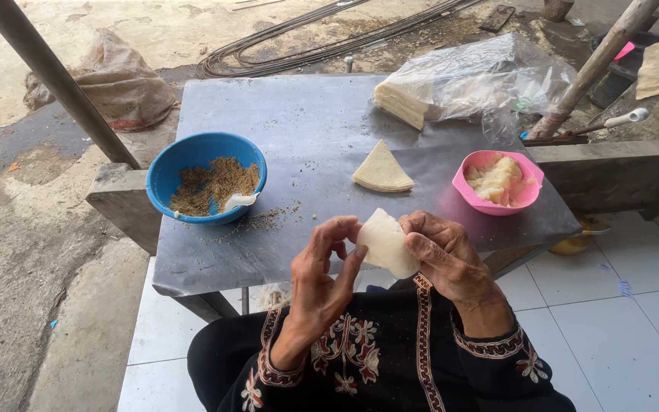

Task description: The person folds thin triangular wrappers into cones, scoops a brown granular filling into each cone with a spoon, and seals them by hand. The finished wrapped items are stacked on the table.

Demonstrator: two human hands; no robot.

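Both hands hold one pale thin wrapper sheet (385, 243) above my lap, at the near edge of a grey table (299, 130). My left hand (322, 275) pinches its left edge with thumb and fingers. My right hand (444, 255) grips its right side, folding it into a cone shape. On the table lies a small stack of wedge-shaped wrappers (381, 169). A blue bowl (168, 168) holds brown crumbly filling with a white spoon (239, 201). A pink bowl (528, 191) holds a pale yellow mash.
A clear plastic bag (490, 72) with a thicker stack of wrappers (402, 99) sits at the table's far right. Slanted poles (51, 72) stand at both sides. A sack (120, 80) and cables (306, 46) lie on the ground beyond. White floor tiles (612, 305) are at right.
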